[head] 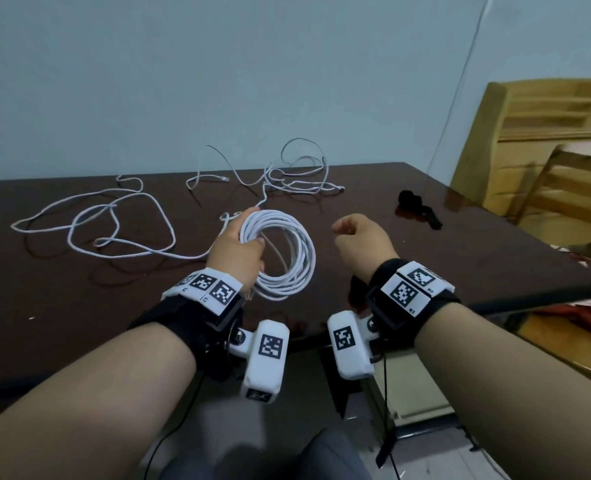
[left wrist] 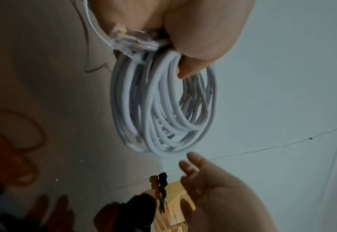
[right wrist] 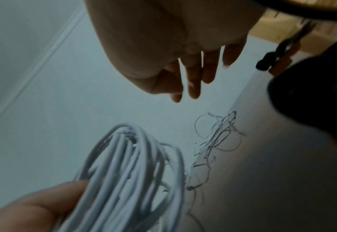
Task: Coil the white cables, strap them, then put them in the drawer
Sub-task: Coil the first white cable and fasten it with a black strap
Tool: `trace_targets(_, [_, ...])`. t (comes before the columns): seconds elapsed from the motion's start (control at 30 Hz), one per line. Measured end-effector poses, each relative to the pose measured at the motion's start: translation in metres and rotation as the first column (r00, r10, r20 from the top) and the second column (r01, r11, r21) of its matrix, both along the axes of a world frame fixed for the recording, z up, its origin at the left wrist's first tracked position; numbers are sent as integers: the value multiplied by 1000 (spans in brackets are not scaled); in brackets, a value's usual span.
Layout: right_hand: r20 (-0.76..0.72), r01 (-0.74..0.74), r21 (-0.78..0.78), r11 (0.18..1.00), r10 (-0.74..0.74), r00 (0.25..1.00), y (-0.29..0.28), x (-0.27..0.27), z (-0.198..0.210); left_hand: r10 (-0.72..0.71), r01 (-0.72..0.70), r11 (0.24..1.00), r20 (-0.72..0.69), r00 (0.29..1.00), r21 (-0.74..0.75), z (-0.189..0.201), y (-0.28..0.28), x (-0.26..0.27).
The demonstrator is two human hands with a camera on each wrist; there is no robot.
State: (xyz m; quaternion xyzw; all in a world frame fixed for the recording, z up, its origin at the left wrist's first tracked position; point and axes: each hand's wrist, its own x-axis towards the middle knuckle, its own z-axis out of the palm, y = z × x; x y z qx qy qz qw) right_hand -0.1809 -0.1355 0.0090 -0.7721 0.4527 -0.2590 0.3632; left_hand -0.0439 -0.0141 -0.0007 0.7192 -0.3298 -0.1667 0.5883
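My left hand [head: 240, 244] grips a coiled white cable [head: 287, 258] above the dark table [head: 79, 306]. In the left wrist view the coil [left wrist: 163, 109] hangs from my curled fingers, with a clear plug [left wrist: 130, 44] sticking out beside them. My right hand [head: 356, 233] hovers to the right of the coil, fingers relaxed and holding nothing; the right wrist view shows its fingers [right wrist: 193, 78] spread loosely. A loose white cable [head: 107, 223] sprawls on the table's left. Another tangled white cable [head: 287, 178] lies at the back. Black straps [head: 415, 206] lie at the back right.
A wooden chair [head: 547, 150] stands beyond the table's right edge. A thin wire [head: 460, 81] runs down the pale wall behind. The table's near edge is just below my wrists.
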Motion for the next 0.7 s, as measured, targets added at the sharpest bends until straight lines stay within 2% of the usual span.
trace_targets(0.07, [-246, 43, -31, 999, -49, 968, -3, -10, -3, 2, -1, 1000, -27, 1000, 8, 0, -3, -5])
trace_targets(0.17, [-468, 62, -33, 998, -70, 881, -5, -20, -14, 22, -21, 1000, -64, 998, 11, 0, -7, -8])
trace_targets(0.23, [-563, 14, -26, 1000, -27, 826, -7, -20, -21, 27, -27, 1000, -87, 996, 8, -2, -8, -6])
trace_targets(0.33, [-652, -134, 12, 991, 109, 750, -8, -13, -26, 37, -36, 999, -117, 992, 10, -7, -9, -1])
trace_targets(0.4, [-655, -173, -2, 985, 129, 744, -8, -7, -25, 43, -46, 999, -144, 989, -13, -12, -9, 6])
trace_targets(0.43, [-635, -176, -17, 984, 125, 762, -9, -3, -25, 48, -53, 998, -157, 986, -26, -14, -8, 10])
trace_targets(0.47, [-572, -157, -29, 987, 112, 812, -9, 0, -25, 56, -62, 998, -164, 985, -30, -16, -8, 14])
trace_targets(0.53, [-286, -95, 6, 995, 93, 954, -9, 9, -25, 79, -85, 996, -176, 981, -25, -18, -5, 24])
trace_targets(0.57, [-114, -74, 64, 995, 81, 990, -8, 14, -23, 87, -93, 995, -180, 980, -27, -17, -3, 29])
trace_targets(0.63, [111, -100, 184, 978, 80, 991, -6, 28, -17, 111, -113, 994, -163, 980, -3, -16, -2, 40])
trace_targets(0.7, [216, -138, 222, 965, 89, 972, -3, 46, -10, 154, -159, 987, -186, 971, -12, -16, -5, 56])
